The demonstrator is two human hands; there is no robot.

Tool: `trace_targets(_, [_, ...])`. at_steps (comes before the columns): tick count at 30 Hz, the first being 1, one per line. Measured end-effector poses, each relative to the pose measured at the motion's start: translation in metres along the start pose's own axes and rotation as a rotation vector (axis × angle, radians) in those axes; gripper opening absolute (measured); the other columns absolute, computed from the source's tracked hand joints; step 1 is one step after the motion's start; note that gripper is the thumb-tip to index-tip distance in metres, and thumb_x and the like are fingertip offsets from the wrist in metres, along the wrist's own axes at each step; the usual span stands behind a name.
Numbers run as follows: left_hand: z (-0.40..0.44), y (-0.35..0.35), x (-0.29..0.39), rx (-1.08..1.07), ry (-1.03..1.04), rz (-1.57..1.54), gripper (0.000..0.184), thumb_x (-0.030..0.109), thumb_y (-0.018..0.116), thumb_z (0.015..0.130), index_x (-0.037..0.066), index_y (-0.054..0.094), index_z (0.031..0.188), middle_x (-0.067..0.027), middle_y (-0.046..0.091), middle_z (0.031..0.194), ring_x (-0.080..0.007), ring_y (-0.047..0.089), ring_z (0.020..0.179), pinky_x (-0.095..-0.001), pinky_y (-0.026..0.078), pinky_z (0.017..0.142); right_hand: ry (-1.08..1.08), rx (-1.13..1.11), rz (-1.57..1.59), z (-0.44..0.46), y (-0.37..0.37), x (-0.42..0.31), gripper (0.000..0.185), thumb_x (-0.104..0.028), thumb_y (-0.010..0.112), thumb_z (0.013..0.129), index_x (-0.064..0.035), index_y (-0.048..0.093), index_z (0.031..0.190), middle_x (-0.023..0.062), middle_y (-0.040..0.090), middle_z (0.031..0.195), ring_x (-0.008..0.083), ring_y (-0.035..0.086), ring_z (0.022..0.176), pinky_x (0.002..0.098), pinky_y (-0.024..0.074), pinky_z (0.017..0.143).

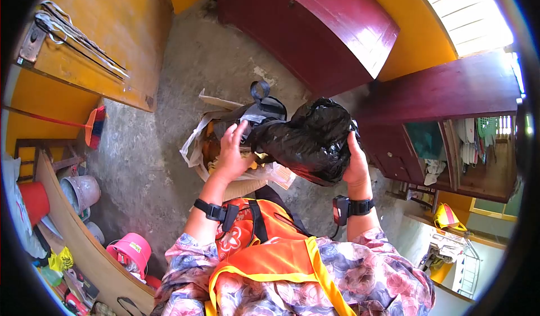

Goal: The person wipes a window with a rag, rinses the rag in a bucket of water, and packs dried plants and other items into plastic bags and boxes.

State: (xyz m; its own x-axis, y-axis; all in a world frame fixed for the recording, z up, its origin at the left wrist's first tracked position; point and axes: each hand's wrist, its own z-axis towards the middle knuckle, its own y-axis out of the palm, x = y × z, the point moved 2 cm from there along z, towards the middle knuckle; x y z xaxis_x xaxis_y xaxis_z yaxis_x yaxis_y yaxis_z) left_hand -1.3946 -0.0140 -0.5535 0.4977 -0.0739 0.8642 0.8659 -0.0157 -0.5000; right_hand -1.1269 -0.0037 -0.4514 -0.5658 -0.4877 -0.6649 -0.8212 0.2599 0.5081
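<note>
A bulky, shiny black plastic bag (306, 141) is between my hands, its narrower end pointing left. My right hand (355, 164) grips its right side, with some fingers hidden behind it. My left hand (232, 150) is by the narrow end, fingers stretched and apart; whether they touch the bag is unclear. Below and behind, an open cardboard box (242, 189) lined with a pale plastic bag (194, 147) stands on the floor, with yellow-brown contents partly hidden. A dark grey bag with a looped strap (260, 91) lies at its far side.
A dark red chest (315, 29) stands ahead, and a dark red cabinet (444, 102) with open shelves is at right. A pink bucket (130, 251), other buckets and a wooden bench (62, 189) are at left. A broom (94, 127) leans near the yellow door (112, 29).
</note>
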Motion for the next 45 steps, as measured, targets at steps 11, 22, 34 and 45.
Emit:
trace_targets(11, [0.009,0.012,-0.01,0.028,-0.467,-1.029,0.033,0.012,0.052,0.083,0.003,0.049,0.114,-0.0085,0.055,0.111,-0.0223,0.055,0.095,-0.0309,0.043,0.083,-0.002,-0.526,0.275,0.031,0.037,-0.004,0.062,-0.057,0.038,0.084,-0.0053,0.05,0.115,0.0064,0.058,0.107,0.0199,0.056,0.096,0.0351,0.0467,0.08])
trace_targets(22, [-0.033,-0.016,-0.025,-0.092,-0.482,-1.383,0.051,0.028,0.059,0.081,0.008,0.04,0.124,-0.0086,0.049,0.118,-0.0219,0.049,0.106,-0.036,0.043,0.089,0.002,-0.438,-0.833,0.049,0.059,0.104,0.089,-0.028,0.072,0.07,-0.0128,0.016,0.137,0.0172,0.031,0.134,0.0242,0.031,0.123,0.0362,0.031,0.097])
trace_targets(34, [-0.084,-0.118,-0.086,0.525,-0.518,-1.418,0.042,0.031,0.042,0.089,0.001,0.044,0.119,-0.0124,0.055,0.11,-0.0261,0.053,0.097,-0.0399,0.041,0.089,-0.163,0.103,-1.04,0.094,0.053,0.129,0.012,-0.013,0.06,0.073,-0.0051,0.051,0.077,0.0013,0.053,0.066,0.01,0.048,0.061,0.0254,0.0408,0.057])
trace_targets(45, [-0.204,-0.172,-0.068,0.641,-0.433,-1.094,0.053,0.038,0.047,0.083,0.0,0.043,0.12,-0.0115,0.053,0.112,-0.0237,0.052,0.098,-0.0379,0.04,0.088,-0.216,0.329,-0.923,0.134,0.014,0.138,0.025,-0.001,0.049,0.077,-0.0077,0.055,0.1,0.0066,0.058,0.083,0.0137,0.054,0.074,0.0259,0.0443,0.068])
